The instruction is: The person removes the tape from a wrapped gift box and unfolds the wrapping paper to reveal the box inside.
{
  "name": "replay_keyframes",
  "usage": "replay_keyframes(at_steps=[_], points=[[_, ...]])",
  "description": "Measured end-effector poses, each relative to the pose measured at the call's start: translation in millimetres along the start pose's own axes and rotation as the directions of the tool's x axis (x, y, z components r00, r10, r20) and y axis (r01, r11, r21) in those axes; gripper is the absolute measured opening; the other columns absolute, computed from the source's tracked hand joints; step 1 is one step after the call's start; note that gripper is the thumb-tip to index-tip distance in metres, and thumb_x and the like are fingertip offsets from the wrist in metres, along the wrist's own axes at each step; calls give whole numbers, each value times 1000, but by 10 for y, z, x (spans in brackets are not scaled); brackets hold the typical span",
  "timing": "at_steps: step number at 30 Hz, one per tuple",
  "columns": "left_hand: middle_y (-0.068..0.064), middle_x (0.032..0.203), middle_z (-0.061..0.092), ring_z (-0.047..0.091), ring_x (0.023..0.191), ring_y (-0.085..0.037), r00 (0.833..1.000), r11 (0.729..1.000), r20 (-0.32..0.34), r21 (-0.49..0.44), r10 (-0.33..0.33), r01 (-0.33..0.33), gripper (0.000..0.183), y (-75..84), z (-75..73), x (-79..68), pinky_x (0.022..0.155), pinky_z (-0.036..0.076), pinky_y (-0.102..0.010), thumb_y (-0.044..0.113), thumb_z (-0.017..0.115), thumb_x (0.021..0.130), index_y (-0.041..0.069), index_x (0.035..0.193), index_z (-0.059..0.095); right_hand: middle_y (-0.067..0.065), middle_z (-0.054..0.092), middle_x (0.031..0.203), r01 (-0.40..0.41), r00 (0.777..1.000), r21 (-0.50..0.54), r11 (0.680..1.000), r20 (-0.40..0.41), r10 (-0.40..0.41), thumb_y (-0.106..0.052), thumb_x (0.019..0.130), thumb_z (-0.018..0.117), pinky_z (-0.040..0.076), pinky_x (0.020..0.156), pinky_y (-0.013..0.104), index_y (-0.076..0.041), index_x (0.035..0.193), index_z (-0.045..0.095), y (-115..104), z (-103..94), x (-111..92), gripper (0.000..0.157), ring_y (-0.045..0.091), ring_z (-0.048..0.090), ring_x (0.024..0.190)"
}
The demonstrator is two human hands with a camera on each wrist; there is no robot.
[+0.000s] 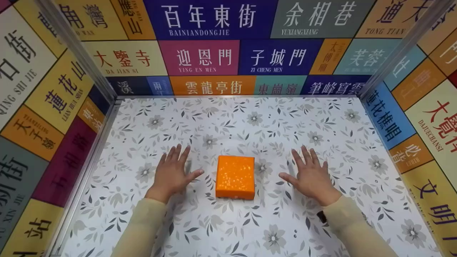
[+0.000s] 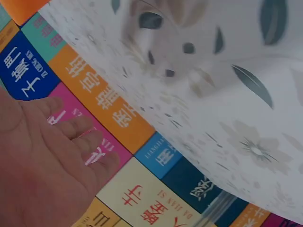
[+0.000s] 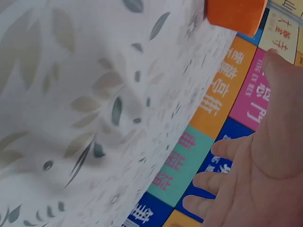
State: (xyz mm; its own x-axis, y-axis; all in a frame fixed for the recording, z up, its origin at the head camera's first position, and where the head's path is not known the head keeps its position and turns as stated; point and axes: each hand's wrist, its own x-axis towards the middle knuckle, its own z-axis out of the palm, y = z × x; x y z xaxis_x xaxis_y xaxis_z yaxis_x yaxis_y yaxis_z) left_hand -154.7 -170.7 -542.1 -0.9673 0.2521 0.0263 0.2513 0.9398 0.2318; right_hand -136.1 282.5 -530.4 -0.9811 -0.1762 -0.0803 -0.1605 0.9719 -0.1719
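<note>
An orange block-shaped item point(image 1: 235, 175), glossy with light specks on its top, lies on the flower-patterned table between the two hands. To its left is my left hand point(image 1: 174, 174), fingers spread and thumb pointing at it, with a gap between. On the other side my right hand point(image 1: 310, 174) has its fingers spread too, also apart from the block. Neither hand holds anything. In the left wrist view the left palm point(image 2: 42, 156) faces the camera, and the orange item's corner point(image 2: 21, 8) shows at top left. The right wrist view shows the right palm point(image 3: 265, 151) and part of the orange item point(image 3: 236, 13).
A white table surface point(image 1: 228, 121) with grey flowers and leaves spreads under both hands. Panels with coloured street-sign blocks stand at the back point(image 1: 207, 57), left point(image 1: 57, 117) and right point(image 1: 414, 117). A dark band point(image 1: 321, 216) sits at the right wrist.
</note>
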Motion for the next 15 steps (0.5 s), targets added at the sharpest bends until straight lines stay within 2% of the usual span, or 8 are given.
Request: replay_keyframes(at_steps=[4,6,9,11,15], points=[[-20,158,30,25,146,-38,999,999,-10,-32,33,-33,101,198,-1,56,116,21,-56,84,37,85,15,159,27,24,11,163,32,999,12,999,-9,-32,-83,86,37,20,101,79,-11,160,21,-217,1,49,105,51,9,145],[-20,158,31,28,144,-39,998,997,-14,-53,54,-54,99,304,19,76,114,24,-56,81,42,86,14,159,26,24,12,162,58,998,31,998,-22,-58,-82,86,39,25,101,76,-11,160,21,-343,16,65,104,54,12,144],[-18,158,32,36,140,-39,997,994,-3,-78,72,-72,97,479,72,100,111,32,-55,76,49,87,15,159,25,23,13,163,99,995,76,992,-20,-98,-80,87,42,38,98,70,-11,160,17,-559,61,80,103,55,24,139],[-17,158,32,47,132,-38,997,991,12,-113,77,-75,96,601,117,114,105,40,-53,73,52,88,16,160,24,22,14,163,118,993,101,988,-4,-119,-79,87,43,47,91,64,-12,161,14,-703,102,86,104,54,38,133],[-15,154,40,64,108,-36,998,976,51,-215,27,-16,92,835,208,142,92,51,-50,68,57,89,19,160,25,25,25,158,121,990,109,987,56,-127,-81,86,41,54,80,57,-8,160,9,-946,185,86,109,47,57,115]])
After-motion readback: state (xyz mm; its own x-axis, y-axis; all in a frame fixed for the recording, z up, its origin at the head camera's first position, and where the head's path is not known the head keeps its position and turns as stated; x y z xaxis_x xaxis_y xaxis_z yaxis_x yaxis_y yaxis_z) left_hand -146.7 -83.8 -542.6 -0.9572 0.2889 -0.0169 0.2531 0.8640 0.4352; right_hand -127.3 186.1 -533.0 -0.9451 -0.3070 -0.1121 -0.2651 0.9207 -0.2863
